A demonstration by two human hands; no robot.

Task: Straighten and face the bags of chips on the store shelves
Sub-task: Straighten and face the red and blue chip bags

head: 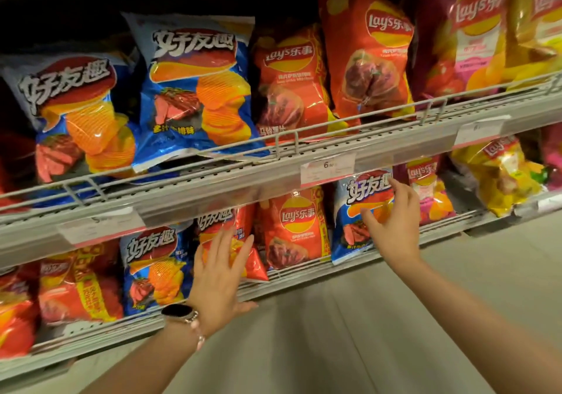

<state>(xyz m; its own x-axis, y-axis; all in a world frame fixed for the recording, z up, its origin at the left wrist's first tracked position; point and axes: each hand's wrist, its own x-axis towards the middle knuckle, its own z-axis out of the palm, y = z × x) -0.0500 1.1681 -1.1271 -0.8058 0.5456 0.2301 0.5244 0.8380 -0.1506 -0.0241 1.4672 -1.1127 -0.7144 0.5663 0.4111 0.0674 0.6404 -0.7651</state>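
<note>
**Both hands on lower-shelf chip bags**

Down on the lower shelf (pixel 304 278), the left hand (pixel 219 275) lies flat, fingers straight, against a red bag (pixel 243 229) that leans with its bottom corner poking past the wire rail. The right hand (pixel 395 223) curls its fingers round the side of an upright blue bag (pixel 352 226), label facing out. Glossy, crinkled bags crowd both neighbours; grey floor (pixel 395 317) lies open in front.
</note>
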